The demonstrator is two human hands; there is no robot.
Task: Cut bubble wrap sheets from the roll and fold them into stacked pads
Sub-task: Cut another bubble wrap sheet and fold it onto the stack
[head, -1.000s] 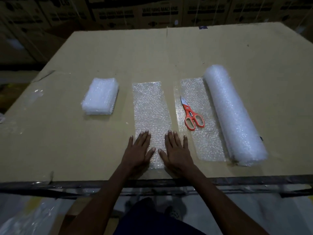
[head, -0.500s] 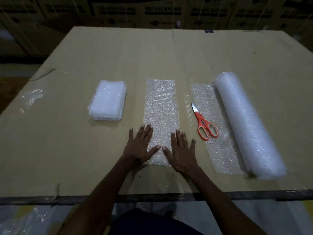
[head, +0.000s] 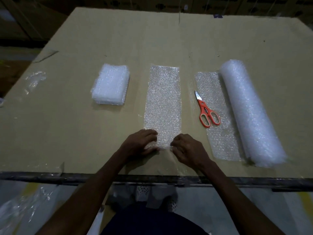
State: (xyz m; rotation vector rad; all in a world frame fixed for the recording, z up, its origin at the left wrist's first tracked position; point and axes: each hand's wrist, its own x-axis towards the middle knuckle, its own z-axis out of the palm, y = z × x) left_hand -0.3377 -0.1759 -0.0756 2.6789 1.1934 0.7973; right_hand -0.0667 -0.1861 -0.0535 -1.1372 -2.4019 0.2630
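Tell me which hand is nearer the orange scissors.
Right. The right hand pinches the near right corner of the cut sheet, just below and left of the scissors; the left hand pinches the sheet's near left corner, farther from them.

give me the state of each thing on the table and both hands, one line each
cut sheet: flat, lengthwise away from the person, near end gripped at both corners
left hand: fingers curled on the sheet's near left corner
right hand: fingers curled on the near right corner
pad stack: folded, piled, untouched
scissors: closed, lying on the unrolled flap
roll: lying on its side, flap partly unrolled
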